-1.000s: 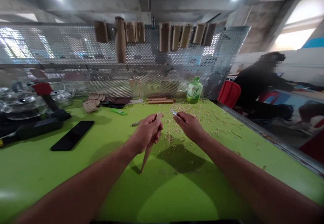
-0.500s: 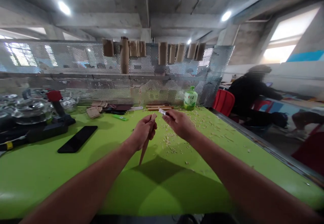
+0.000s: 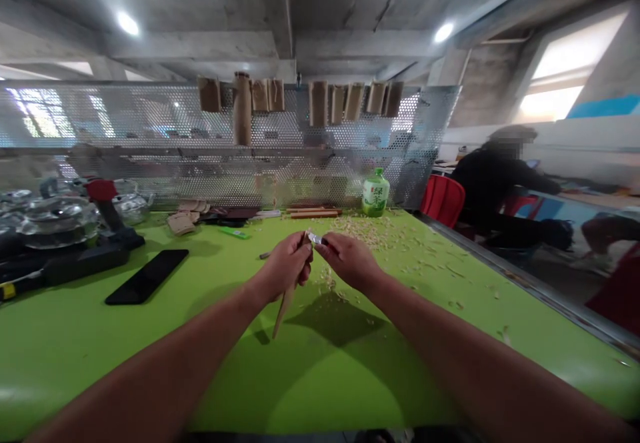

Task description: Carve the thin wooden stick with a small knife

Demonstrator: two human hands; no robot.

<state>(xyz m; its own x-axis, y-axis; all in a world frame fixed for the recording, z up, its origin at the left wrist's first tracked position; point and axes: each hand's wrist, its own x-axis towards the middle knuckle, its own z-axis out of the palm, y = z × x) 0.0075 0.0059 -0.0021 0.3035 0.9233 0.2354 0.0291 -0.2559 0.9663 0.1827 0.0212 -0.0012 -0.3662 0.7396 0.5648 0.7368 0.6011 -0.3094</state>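
Note:
My left hand is closed around a slim wooden piece, whose long end slants down toward the green table and whose tip shows above the fingers. Closed on a small knife is my right hand, just to the right. The knife's silvery blade points left and meets the top of the wooden piece, or nearly so. Pale wood shavings lie on the table beneath and behind the hands.
A black phone lies on the left, near a black stand and glass pots. Wooden sticks and a green bottle are at the back. A person sits beyond the table's right edge.
My right hand has moved left and slightly down, bringing the blade to the wooden piece's tip. My left hand has lowered slightly, and the piece's lower end has dropped a little.

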